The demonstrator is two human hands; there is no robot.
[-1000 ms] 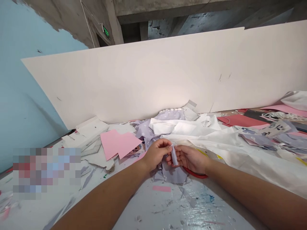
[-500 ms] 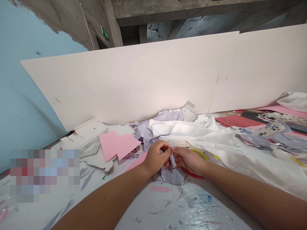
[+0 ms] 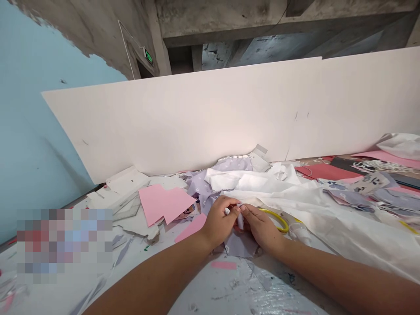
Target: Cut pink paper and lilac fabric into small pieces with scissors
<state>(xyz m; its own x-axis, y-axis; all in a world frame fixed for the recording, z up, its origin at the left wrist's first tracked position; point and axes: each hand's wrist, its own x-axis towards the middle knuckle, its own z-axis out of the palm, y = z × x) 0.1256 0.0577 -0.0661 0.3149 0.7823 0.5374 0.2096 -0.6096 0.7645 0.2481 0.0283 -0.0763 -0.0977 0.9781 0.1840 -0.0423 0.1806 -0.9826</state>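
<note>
Your left hand (image 3: 218,223) and right hand (image 3: 262,227) meet above a fabric piece (image 3: 241,245) on the worktable (image 3: 203,288), with a folded strip (image 3: 240,217) pinched between them. Left of them lie paper sheets (image 3: 166,203). Just right, a plastic hoop (image 3: 275,220) sits at the edge of a spread of cloth (image 3: 328,218) – which runs off to the right, with cut fabric pieces (image 3: 370,192) behind it (toward the far right). Behind it all, a long board (image 3: 210,122) stands along the table's back edge.
</note>
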